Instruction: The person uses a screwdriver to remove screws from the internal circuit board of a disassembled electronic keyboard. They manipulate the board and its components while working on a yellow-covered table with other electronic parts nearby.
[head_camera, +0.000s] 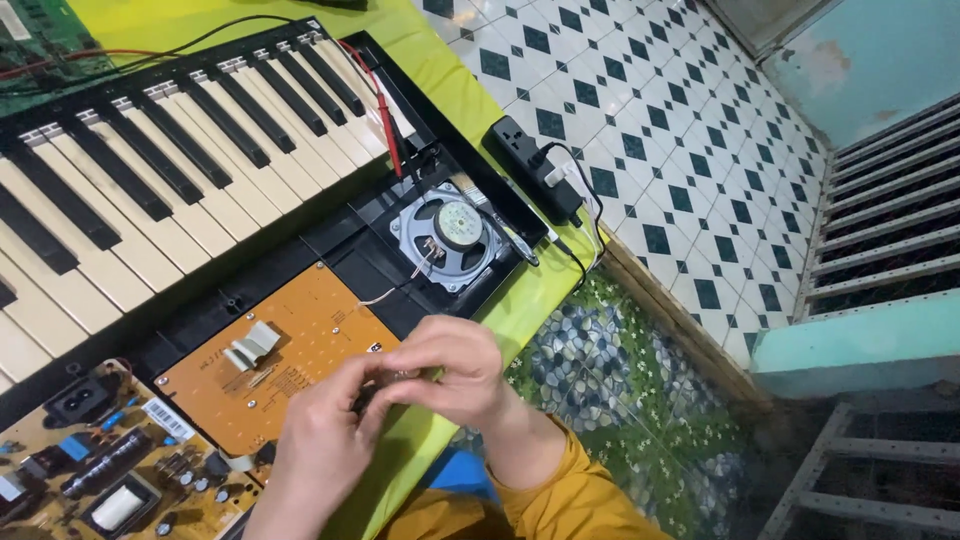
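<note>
A bench (440, 75) under a yellow-green cover fills the left of the frame, and an opened keyboard (150, 190) lies across it from the upper left towards the centre, its white and black keys bare. Below the keys, in the black casing, sits an orange circuit board (300, 340) at lower centre-left, and a brown circuit board (90, 470) crowded with parts fills the lower left corner. A round speaker (447, 240) in a grey metal frame lies just right of centre, with thin wires running from it down towards the hands. A black power strip (530, 165) with a white plug rests on the bench edge to the upper right of the speaker, and a red wire (385, 125) crosses the keys' right end. The left hand (325, 435) and the right hand (450, 370) meet at lower centre, just below the speaker and over the orange board's right edge. Both have fingertips pinched together on something small (400, 376), too small and too hidden to name; the grip of each hand is nearly closed around it. Orange sleeves show at the bottom edge.
</note>
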